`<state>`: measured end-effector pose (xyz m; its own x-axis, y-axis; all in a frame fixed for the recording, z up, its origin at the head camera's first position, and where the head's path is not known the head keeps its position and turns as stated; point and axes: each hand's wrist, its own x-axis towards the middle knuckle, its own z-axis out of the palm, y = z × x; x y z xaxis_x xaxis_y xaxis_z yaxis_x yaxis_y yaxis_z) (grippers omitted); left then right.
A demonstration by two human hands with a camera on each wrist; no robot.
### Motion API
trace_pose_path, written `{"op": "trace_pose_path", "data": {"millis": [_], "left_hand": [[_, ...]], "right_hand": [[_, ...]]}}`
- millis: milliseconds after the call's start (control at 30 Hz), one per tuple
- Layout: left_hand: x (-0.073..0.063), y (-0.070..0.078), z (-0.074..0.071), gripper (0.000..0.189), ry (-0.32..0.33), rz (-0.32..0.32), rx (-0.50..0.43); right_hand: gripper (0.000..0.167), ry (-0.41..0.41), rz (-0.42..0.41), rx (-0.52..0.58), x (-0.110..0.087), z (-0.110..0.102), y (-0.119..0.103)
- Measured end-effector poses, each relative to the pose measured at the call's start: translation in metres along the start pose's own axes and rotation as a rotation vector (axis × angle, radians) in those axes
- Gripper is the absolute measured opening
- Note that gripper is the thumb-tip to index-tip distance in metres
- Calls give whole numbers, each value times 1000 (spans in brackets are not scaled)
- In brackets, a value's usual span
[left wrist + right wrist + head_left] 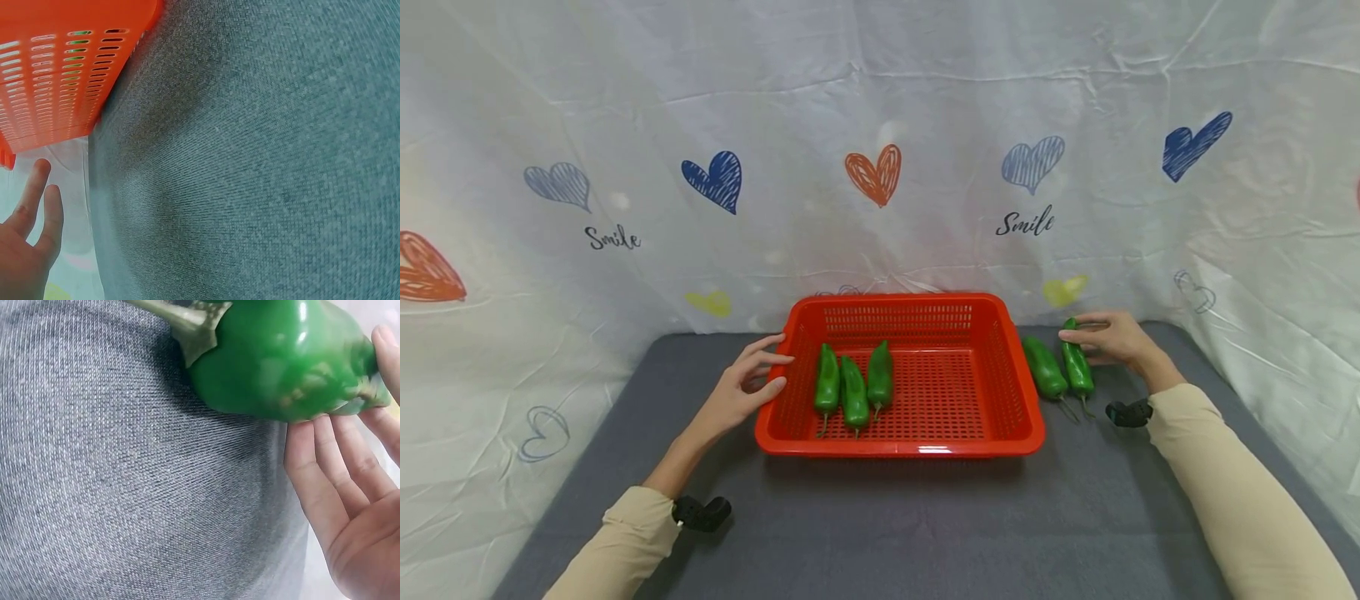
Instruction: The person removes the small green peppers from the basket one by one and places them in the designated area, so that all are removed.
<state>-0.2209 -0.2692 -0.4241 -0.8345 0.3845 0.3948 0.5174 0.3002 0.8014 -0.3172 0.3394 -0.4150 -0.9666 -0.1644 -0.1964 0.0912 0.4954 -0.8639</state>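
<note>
My right hand (1108, 340) is at the right of the red basket, with thumb and fingers around the upper end of a green pepper (1078, 367). Close up, in the right wrist view, this pepper (281, 362) fills the top, its stem pointing left and the fingers (315, 469) against its underside. Just left of it lies a second green pepper (1043, 367), beside the basket wall. My left hand (741, 385) is at the left rim of the red basket (902, 448), its fingers spread and loosely extended. Inside the basket, three green peppers (853, 392) lie on the left side.
A dark grey cloth (880, 525) covers the table under the basket. Behind stands a white curtain (940, 108) printed with hearts and the word Smile. Black wrist cameras (702, 514) are strapped to both wrists.
</note>
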Motion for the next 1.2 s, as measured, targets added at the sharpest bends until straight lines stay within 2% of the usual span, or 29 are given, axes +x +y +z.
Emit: {"op": "trace_pose_path", "data": {"millis": [200,367,600,767,967,1200], "left_hand": [[1,2,1,34,11,-21,-4],[1,2,1,34,10,-11,-3],[2,2,1,34,5,-7,-2],[2,2,1,35,10,-9,-14],[1,4,0,34,7,9,-20],[0,3,-1,34,11,-36,-3]], "right_hand": [[89,3,7,-23,1,-1,2],[88,7,7,-27,0,-1,3],[76,-14,-20,32,-6,-5,6],[74,8,-39,46,-13,-11,2],[66,83,-123,52,-15,-14,0],[43,111,-233,224,-27,-9,-17]]}}
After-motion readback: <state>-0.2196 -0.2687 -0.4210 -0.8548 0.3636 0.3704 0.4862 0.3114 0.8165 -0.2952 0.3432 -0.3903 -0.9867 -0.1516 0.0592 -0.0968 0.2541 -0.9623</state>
